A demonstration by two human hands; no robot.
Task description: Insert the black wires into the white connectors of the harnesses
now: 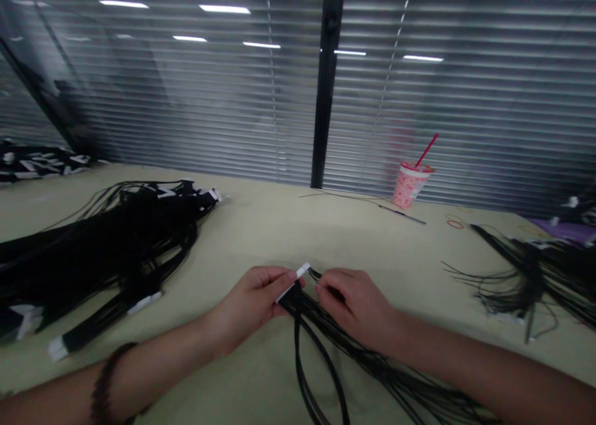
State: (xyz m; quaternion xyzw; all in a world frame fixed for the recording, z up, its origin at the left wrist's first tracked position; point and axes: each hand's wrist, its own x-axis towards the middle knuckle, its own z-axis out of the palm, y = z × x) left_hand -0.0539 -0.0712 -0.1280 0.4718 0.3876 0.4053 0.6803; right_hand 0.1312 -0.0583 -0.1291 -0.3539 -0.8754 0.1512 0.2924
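Head view: above the desk (261, 232), the left hand (254, 297) pinches a white connector (303, 269), the right hand (357, 304) thin black wires (315, 275) beside it, fingers closed; steadying the connector should help.

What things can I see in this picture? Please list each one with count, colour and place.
Connector strip: 1, white, in left hand
Held cables: many, black, between hands and lower right
Left cable bundle: 1, black with white ends, table's left
Back cable pile: 1, black and white, far left
Cup: 1, pink and white, back right
Straw: 1, red, in cup
Thin rod: 1, dark, before cup
Loop bands: several, red and yellowish, right of rod
Right cables: uncounted, black, right
Purple item: 1, purple, far right
Blinds: several panels, grey, behind table
Tabletop: 1, pale yellow, below
Bracelet: 1, dark, left wrist
Left hand: 1, bare, centre
Right hand: 1, bare, right of centre
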